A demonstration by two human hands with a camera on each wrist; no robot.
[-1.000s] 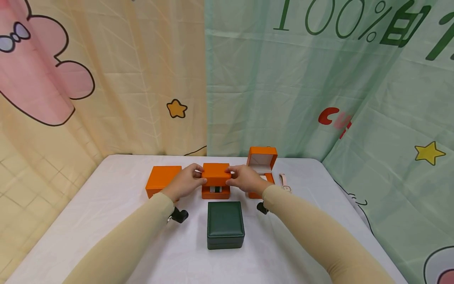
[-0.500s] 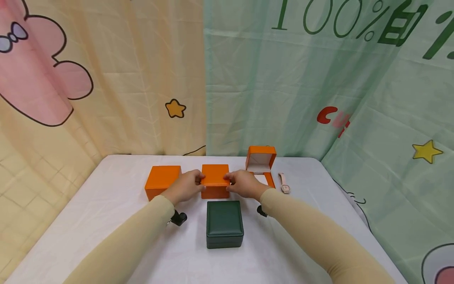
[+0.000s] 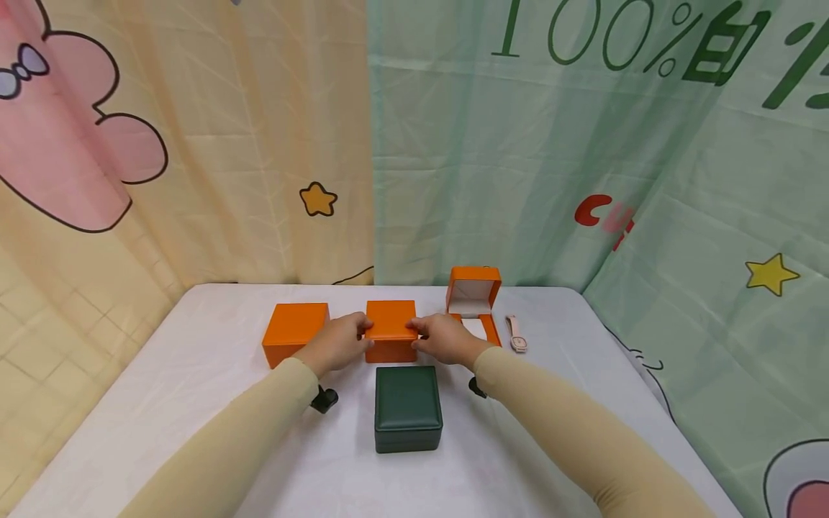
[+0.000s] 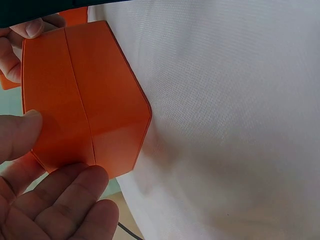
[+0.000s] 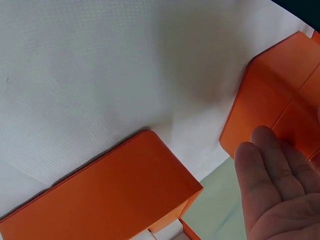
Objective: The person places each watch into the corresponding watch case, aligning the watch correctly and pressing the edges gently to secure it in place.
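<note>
A closed orange watch box (image 3: 391, 316) sits at the middle of the white table, its lid seam showing as a thin line in the left wrist view. My left hand (image 3: 337, 342) holds its left side, thumb on the front face and fingers along the side. From the right, my right hand (image 3: 447, 338) holds the opposite side, with several fingers (image 5: 275, 170) lying along it in the right wrist view. The contents are hidden under the lid. Directly in front stands a closed dark green box (image 3: 408, 403).
Another closed orange box (image 3: 294, 327) stands to the left, beside my left hand. To the right, an orange box with its lid raised (image 3: 476, 288) shows a white cushion, partly hidden by my right hand. A pink watch (image 3: 517, 337) lies beyond it. Curtains hang behind the table (image 3: 550, 410).
The lid of the middle orange box has come down, covering the green and white item inside. Both hands have lowered with it and then stayed in place.
</note>
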